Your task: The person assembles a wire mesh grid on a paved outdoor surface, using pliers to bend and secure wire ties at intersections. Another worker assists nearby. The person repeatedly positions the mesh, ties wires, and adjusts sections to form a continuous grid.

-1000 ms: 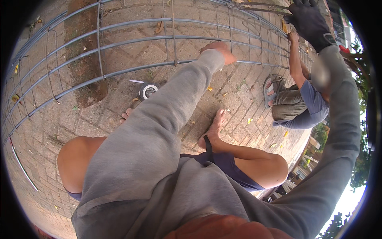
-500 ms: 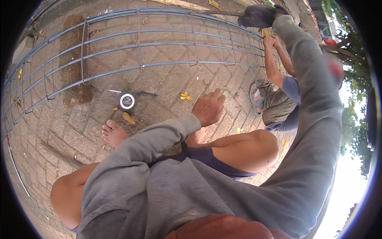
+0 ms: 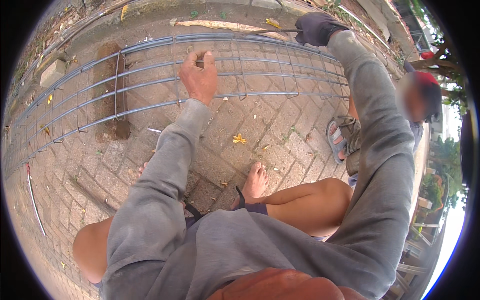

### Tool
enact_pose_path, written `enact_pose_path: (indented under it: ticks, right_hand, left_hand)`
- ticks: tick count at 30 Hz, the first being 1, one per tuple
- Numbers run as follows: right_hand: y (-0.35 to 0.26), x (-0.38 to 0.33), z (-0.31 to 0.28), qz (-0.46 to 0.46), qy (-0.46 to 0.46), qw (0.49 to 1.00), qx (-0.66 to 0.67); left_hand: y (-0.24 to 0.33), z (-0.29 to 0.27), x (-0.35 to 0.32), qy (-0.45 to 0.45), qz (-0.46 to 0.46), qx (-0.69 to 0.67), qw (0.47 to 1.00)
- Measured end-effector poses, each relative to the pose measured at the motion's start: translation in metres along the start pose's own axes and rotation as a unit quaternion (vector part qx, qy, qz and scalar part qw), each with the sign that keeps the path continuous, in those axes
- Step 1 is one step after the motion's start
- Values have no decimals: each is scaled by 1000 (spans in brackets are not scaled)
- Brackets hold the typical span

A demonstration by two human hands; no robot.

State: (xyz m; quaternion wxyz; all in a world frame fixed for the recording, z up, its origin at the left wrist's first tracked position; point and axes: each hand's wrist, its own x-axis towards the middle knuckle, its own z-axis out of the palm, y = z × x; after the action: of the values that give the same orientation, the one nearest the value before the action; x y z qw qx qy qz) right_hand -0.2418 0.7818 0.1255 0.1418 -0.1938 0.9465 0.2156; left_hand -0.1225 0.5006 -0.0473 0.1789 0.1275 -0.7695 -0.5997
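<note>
A long rebar cage [image 3: 150,80] of grey bars and stirrups lies across the brick paving. My bare left hand [image 3: 199,75] reaches out over it, and its thumb and fingers close on an upper bar beside a stirrup. My right hand [image 3: 317,27], in a dark glove, is at the cage's far side. It grips a thin metal tool [image 3: 272,32] that points left along the top bar. Grey sleeves cover both arms. My bare knees and one foot [image 3: 256,180] show below.
A person crouches at the right by the cage's end, a sandalled foot [image 3: 336,142] on the bricks. A loose steel rod [image 3: 33,200] lies at the left. A concrete block [image 3: 52,72] and a dry leaf [image 3: 225,24] lie along the kerb behind.
My left hand has risen from near my knee up to the cage's upper bar. My gloved right hand stays at the far bar. The small wire roll on the ground is out of sight.
</note>
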Motion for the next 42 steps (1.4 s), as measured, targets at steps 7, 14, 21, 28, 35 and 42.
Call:
enact_pose_path:
  ticks: [7, 14, 21, 28, 35, 42]
  right_hand:
    - [0, 20, -8, -77, 100, 975, -182]
    - [-10, 16, 3, -25, 169, 955, -241]
    - [3, 26, 16, -65, 369, 886, -274]
    - [3, 11, 2, 15, 246, 956, -159]
    - [28, -89, 7, 175, -208, 921, 277]
    - [-20, -180, 84, -25, -231, 922, 308]
  left_hand:
    - [5, 82, 133, -172, 42, 51, 983]
    - [-4, 143, 167, -317, 20, 159, 935]
    - [-23, 147, 181, -335, -47, 155, 928]
    - [-35, 131, 165, -337, 132, 22, 932]
    - [-43, 121, 160, -204, -32, 54, 977]
    - [-12, 141, 151, -282, 228, 204, 909]
